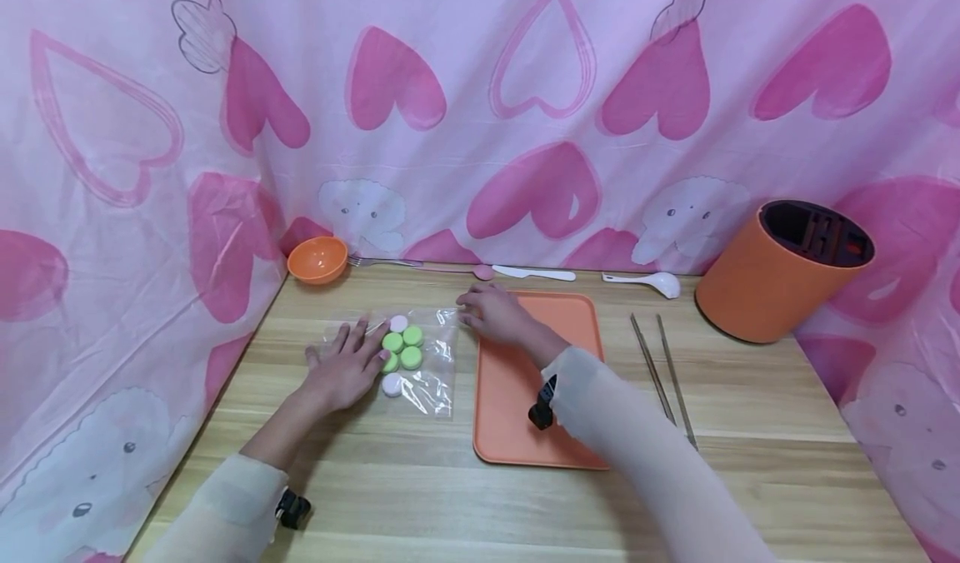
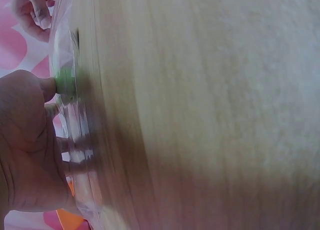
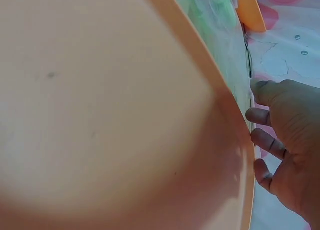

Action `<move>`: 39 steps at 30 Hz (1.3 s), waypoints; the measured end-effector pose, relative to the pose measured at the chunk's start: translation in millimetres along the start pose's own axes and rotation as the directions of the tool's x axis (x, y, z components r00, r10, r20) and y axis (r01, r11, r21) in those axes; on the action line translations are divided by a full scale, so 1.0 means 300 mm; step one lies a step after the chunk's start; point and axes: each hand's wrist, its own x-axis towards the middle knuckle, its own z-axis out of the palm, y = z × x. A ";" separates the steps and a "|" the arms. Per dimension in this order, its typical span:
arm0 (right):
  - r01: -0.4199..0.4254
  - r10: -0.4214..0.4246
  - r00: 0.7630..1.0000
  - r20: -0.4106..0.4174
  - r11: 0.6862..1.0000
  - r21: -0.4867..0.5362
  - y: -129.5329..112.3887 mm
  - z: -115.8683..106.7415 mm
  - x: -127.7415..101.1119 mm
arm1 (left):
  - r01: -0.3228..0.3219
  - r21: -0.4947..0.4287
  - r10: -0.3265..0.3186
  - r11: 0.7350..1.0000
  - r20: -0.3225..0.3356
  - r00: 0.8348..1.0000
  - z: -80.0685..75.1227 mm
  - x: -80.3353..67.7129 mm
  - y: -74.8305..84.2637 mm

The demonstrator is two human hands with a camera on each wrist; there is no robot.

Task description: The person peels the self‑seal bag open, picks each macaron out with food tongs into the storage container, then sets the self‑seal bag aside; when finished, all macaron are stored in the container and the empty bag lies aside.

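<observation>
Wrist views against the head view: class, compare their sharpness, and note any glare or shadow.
Head view: sharp and evenly lit, with glare on the clear bag and soft shadows under the arms. Left wrist view: blurred; the left hand and table look smeared. Right wrist view: the tray is out of focus; the right hand is clearer.

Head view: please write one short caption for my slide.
Left hand rests on clear bag of green and white discs; right hand touches its far corner.
</observation>
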 end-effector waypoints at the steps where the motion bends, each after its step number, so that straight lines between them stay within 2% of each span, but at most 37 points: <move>1: -0.014 0.014 1.000 0.003 1.000 -0.002 -0.005 0.001 0.005 | 0.000 0.003 0.000 1.000 -0.001 1.000 -0.002 -0.001 0.001; 8: -0.090 0.090 0.996 0.028 0.996 0.004 -0.040 0.006 0.038 | -0.003 0.013 0.004 1.000 -0.005 1.000 -0.008 -0.007 0.006; 19: -0.105 0.104 0.993 0.060 0.995 0.000 -0.062 0.029 0.067 | -0.014 0.009 0.014 1.000 -0.015 1.000 0.000 0.004 0.001; 31: -0.046 0.045 0.998 -0.043 0.998 -0.037 -0.049 0.035 0.055 | -0.003 0.013 0.003 1.000 -0.006 1.000 0.004 0.013 -0.003; 39: 0.031 -0.031 0.997 -0.075 1.000 0.001 -0.019 0.018 0.044 | -0.005 0.018 0.005 1.000 0.007 1.000 -0.004 0.007 -0.001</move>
